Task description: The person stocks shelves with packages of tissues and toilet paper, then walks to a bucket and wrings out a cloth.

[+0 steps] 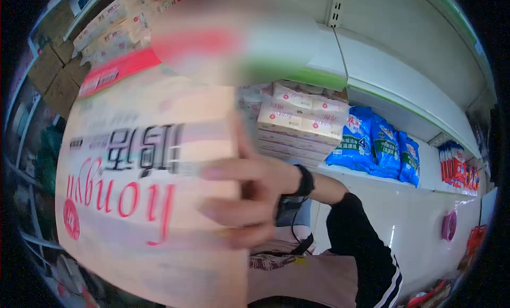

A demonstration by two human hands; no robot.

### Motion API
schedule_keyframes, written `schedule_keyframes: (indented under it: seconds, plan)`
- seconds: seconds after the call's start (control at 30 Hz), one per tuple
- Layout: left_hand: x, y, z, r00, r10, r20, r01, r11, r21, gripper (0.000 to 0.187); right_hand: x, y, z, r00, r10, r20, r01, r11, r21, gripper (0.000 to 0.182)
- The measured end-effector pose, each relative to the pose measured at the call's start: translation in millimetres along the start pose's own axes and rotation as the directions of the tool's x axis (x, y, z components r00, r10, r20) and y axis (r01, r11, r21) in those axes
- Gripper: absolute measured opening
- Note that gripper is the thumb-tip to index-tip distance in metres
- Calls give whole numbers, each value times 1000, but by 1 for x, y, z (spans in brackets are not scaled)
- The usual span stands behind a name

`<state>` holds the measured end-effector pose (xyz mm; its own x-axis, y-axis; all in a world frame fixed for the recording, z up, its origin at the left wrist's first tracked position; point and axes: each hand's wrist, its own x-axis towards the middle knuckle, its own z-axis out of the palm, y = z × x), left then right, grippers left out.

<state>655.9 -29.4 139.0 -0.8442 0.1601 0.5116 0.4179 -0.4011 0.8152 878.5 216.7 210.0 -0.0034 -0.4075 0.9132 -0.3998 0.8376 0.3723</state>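
Note:
A big pale-pink tissue pack (133, 201) fills the left and middle of the head view. Its red "hongyun" lettering and dark characters appear upside down, and a red band runs along its upper edge. My right hand (249, 196) grips the pack's right side, fingers pressed over its front face; they are slightly blurred. A dark band circles that wrist, below a black sleeve with white stripes. My left hand is out of sight.
Similar tissue packs (303, 116) are stacked on a lower shelf, beside blue bags (372, 146). White shelves (393, 69) line the right. Cardboard boxes (50, 69) stand at left. A pink basin (449, 225) sits on the shiny floor. A blurred patch covers the top middle.

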Motion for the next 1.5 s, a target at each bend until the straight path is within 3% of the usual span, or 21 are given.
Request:
schedule_keyframes:
  seconds: [0.07, 0.17, 0.23, 0.4, 0.47, 0.5, 0.57, 0.67, 0.73, 0.8, 0.83, 0.9, 1.0, 1.07, 1.17, 1.23, 1.27, 1.33, 1.4, 1.47, 1.5]
  plan:
    - [-4, 8, -13, 998, 54, -28, -53, 997, 49, 47, -1, 4, 14, 995, 78, 68, -86, 990, 114, 30]
    - [-5, 15, -25, 994, 109, -25, -106, 989, 98, 47, -19, 7, 43, 981, 195, 24, -196, 961, 197, 37]
    - [0, 15, -27, 992, 125, -10, -123, 987, 103, 47, -30, 8, 54, 890, 455, 30, -433, 823, 368, 46]
    - [24, -18, -9, 992, 101, 81, -106, 993, 60, 47, -72, 35, 67, 811, 573, 116, -573, 739, 353, 63]
    - [40, -53, 23, 986, 80, 144, -86, 995, 43, 47, -114, 51, 75, 641, 750, 162, -755, 577, 312, 67]
    - [45, -74, 40, 982, 66, 175, -74, 997, 39, 47, -138, 55, 77, 648, 745, 158, -748, 586, 312, 67]
    - [56, -122, 76, 978, 62, 197, -69, 997, 25, 47, -179, 71, 75, 506, 852, 134, -846, 461, 268, 68]
    - [67, -233, 95, 964, -47, 262, 40, 999, 33, 42, -235, 72, 71, 470, 882, 33, -879, 465, 110, 70]
    - [54, -273, 113, 945, -100, 311, 59, 989, 137, 37, -282, 71, 75, 447, 895, -6, -895, 446, -8, 71]
    - [40, -308, 129, 966, -82, 244, 90, 996, -23, 35, -301, 64, 75, 439, 898, -42, -897, 440, 36, 70]
    - [38, -318, 131, 966, -100, 240, 104, 995, -3, 35, -308, 55, 78, 419, 907, -33, -906, 420, 43, 70]
    - [33, -336, 138, 958, -106, 266, 113, 993, -12, 39, -319, 48, 76, 446, 891, -89, -890, 430, -151, 71]
    - [32, -375, 131, 923, -100, 370, 132, 989, -63, 42, -336, 33, 80, 389, 912, -130, -921, 379, -94, 73]
    - [15, -348, 152, 951, -112, 287, 147, 984, -104, 46, -349, 30, 77, 353, 924, -147, -935, 355, -15, 75]
    - [13, -359, 158, 906, -136, 400, 136, 990, 29, 51, -360, 29, 70, 247, 957, -154, -963, 260, 72, 79]
    - [11, -369, 172, 880, 58, 471, -83, 996, 32, 56, -357, 31, 63, 180, 974, -139, -981, 188, 48, 83]
    - [9, -378, 173, 878, 46, 476, -74, 996, 40, 56, -348, 32, 60, 167, 976, -140, -983, 175, 47, 83]
    - [6, -406, 176, 846, -184, 501, -5, 936, 352, 66, -333, 35, 56, 222, 966, -130, -975, 220, -29, 85]
    - [2, -442, 180, 783, -246, 571, 33, 934, 357, 76, -342, 39, 59, 211, 972, -101, -976, 215, 31, 87]
    - [-8, -453, 189, 728, -255, 637, 146, 965, 219, 85, -333, 38, 60, 276, 942, -189, -952, 241, -189, 83]
    - [-12, -458, 190, 722, -336, 605, 234, 941, 244, 90, -329, 37, 59, 308, 939, -156, -929, 261, -263, 83]
